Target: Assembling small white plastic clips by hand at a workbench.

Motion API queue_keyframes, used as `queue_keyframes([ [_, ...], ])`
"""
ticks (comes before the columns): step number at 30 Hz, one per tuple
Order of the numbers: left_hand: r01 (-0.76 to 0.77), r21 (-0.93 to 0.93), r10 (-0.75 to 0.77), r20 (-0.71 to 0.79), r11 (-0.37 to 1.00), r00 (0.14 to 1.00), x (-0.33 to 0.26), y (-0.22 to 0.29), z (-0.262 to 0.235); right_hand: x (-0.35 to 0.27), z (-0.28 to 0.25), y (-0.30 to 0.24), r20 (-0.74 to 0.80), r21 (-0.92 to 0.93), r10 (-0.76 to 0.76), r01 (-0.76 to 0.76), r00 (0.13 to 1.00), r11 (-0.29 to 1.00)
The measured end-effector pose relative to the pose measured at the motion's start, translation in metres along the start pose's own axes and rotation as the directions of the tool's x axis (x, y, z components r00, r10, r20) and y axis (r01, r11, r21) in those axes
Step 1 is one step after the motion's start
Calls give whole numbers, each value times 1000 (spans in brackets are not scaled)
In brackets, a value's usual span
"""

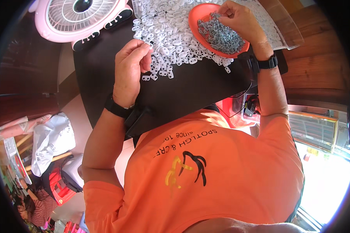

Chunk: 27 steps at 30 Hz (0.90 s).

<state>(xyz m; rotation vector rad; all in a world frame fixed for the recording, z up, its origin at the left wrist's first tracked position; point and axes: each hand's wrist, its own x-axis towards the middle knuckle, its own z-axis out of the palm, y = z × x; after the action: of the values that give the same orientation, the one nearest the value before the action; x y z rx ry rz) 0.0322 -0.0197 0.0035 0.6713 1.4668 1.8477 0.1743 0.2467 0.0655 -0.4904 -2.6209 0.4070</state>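
Note:
My left hand (130,64) is closed at the near left edge of a heap of small white plastic pieces with holes (171,42). Thumb and forefinger pinch one such white piece (150,46), mostly covered by the fingers. Over an orange oval dish (195,21), my right hand (243,23) has its fingertips pressed together above a pile of small grey metal parts (221,37), which look like screws. Whatever those fingertips hold is too small to make out. The dish rests on the white pieces.
A pink fan (81,19) stands at the far left of the dark table (175,93). Along the far right runs the wall of a clear tray (287,23) with more white pieces. A red container (233,112) sits below the table's near edge.

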Motion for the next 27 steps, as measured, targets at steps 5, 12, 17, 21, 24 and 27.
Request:
queue_keyframes([
  [5,-8,2,8,-4,1000,1000,0,0,0,-3,3,10,112,33,60,-64,992,997],
  [12,-15,-18,15,7,1000,1000,0,-1,1,6,8,40,89,-137,-64,76,994,988],
  [17,-25,-22,25,21,999,999,-2,0,1,15,10,51,187,-84,47,-32,981,996],
  [21,-20,-18,20,21,1000,1000,-1,1,0,17,7,46,182,-8,7,-5,983,1000],
  [24,-10,-11,10,2,1000,1000,-3,3,2,15,4,20,246,161,-58,19,967,987],
  [27,-16,-42,16,-5,999,1000,-1,-2,1,11,5,-40,262,453,15,-136,965,881],
])
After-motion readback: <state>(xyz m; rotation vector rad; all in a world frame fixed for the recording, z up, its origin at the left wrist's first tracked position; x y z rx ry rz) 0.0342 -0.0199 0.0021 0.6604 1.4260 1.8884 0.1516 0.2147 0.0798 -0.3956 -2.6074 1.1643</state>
